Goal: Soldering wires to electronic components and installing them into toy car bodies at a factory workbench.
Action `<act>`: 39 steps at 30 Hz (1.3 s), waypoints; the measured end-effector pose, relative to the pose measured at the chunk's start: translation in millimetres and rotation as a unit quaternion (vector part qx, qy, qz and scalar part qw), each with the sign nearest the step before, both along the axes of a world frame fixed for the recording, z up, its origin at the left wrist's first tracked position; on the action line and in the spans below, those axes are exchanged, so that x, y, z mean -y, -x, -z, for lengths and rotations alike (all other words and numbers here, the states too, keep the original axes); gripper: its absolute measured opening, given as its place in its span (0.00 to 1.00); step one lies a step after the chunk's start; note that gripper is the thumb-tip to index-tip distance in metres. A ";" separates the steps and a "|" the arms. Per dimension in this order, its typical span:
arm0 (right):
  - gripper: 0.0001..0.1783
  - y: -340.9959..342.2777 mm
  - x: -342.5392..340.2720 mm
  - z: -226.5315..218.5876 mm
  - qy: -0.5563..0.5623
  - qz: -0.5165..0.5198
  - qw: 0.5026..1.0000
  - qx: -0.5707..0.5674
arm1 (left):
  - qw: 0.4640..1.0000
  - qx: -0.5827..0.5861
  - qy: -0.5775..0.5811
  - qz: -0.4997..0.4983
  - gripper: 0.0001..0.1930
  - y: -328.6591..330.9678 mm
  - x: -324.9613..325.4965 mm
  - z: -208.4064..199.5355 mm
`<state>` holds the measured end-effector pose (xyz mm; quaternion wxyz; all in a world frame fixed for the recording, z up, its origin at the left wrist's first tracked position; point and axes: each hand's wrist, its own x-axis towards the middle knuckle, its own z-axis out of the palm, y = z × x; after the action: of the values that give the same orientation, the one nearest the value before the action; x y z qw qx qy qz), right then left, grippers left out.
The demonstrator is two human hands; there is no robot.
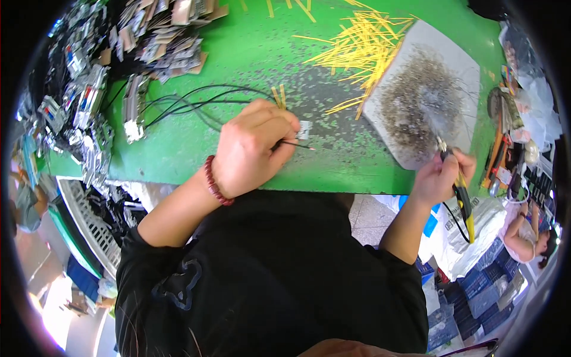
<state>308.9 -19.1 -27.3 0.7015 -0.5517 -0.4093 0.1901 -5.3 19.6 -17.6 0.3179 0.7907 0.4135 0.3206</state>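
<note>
My left hand (256, 146), a beaded bracelet at its wrist, is closed around the end of a black cable (208, 89). A thin wire end (300, 145) with a bare tip sticks out past its fingers. A few short yellow tubes (279, 97) show just above the knuckles. Over the right edge of the pale board (386, 140), my right hand (443, 177) grips a yellow and black soldering iron (462, 202). Its metal tip points up toward the dark, spattered middle of the board. A whitish haze hangs there. The cable runs left to a silvery metal part (134, 107).
A loose pile of yellow tubes (363, 50) lies beside the board on the green table (238, 53). Metal parts with black cables (89, 101) and stacked flat pieces (169, 44) crowd the left. Tools and plastic bags (520, 113) line the right. Another person (523, 238) sits there.
</note>
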 end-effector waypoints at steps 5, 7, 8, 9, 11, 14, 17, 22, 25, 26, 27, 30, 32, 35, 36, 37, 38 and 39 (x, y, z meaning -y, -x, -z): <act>0.14 74.3 30.8 -4.7 0.045 -0.150 0.987 -0.033 | 1.000 0.015 -0.003 -0.001 0.07 0.1 2.6 7.2; 0.17 82.5 44.2 8.4 0.078 -0.185 0.980 0.005 | 1.000 0.015 0.009 -0.009 0.08 0.3 5.0 7.1; 0.17 86.8 47.3 10.0 0.089 -0.202 0.975 0.017 | 1.000 0.016 0.010 -0.009 0.08 0.0 5.6 7.0; 0.16 90.1 47.3 12.3 0.093 -0.208 0.974 -0.002 | 1.000 0.007 0.010 -0.013 0.08 -0.2 5.4 6.6; 0.15 91.3 52.0 15.1 0.115 -0.225 0.966 -0.049 | 1.000 -0.005 0.008 -0.018 0.08 -0.5 5.1 6.8; 0.15 93.8 52.1 15.6 0.130 -0.224 0.966 -0.024 | 0.999 -0.008 0.007 -0.033 0.08 -1.2 7.1 6.6; 0.15 95.7 50.4 14.1 0.128 -0.233 0.964 -0.014 | 0.999 -0.017 0.005 -0.038 0.07 -1.8 6.7 6.0; 0.15 96.0 49.0 16.7 0.108 -0.234 0.966 -0.001 | 0.999 -0.025 0.003 -0.036 0.07 -3.4 6.5 8.6; 0.14 96.7 47.8 19.3 0.095 -0.229 0.969 0.014 | 0.999 -0.033 0.002 -0.037 0.07 -2.7 7.5 9.1; 0.14 97.0 48.5 19.0 0.096 -0.230 0.968 0.014 | 0.999 -0.035 -0.001 -0.038 0.06 -2.4 7.9 9.5; 0.13 97.3 49.1 18.3 0.114 -0.226 0.967 0.018 | 0.999 -0.034 -0.001 -0.039 0.06 -1.9 8.3 9.9; 0.12 97.7 49.1 18.8 0.135 -0.219 0.966 0.032 | 0.999 -0.031 -0.013 -0.034 0.03 -1.5 7.7 12.3; 0.11 98.2 48.4 18.0 0.135 -0.226 0.964 0.024 | 0.999 -0.030 -0.008 -0.029 0.03 -0.7 7.6 11.0; 0.11 98.5 48.0 17.7 0.135 -0.227 0.964 0.020 | 0.999 -0.040 0.012 -0.029 0.06 -2.3 8.0 9.2; 0.11 97.9 48.2 17.8 0.136 -0.226 0.964 0.019 | 0.999 -0.040 0.013 -0.028 0.06 -3.3 8.1 9.4; 0.11 98.3 47.2 16.8 0.138 -0.230 0.963 0.027 | 0.999 -0.041 0.013 -0.031 0.07 -2.3 8.2 8.7; 0.10 99.0 46.3 15.7 0.140 -0.235 0.961 0.034 | 0.999 -0.042 0.013 -0.033 0.07 -1.3 8.4 8.1; 0.10 100.6 45.3 14.5 0.140 -0.237 0.961 0.035 | 0.998 -0.041 0.012 -0.035 0.07 -0.2 8.9 7.5</act>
<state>208.4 -64.3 -41.8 0.5375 -0.5379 -0.5218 0.3866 -5.1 10.7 -25.1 0.2989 0.7843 0.4577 0.2933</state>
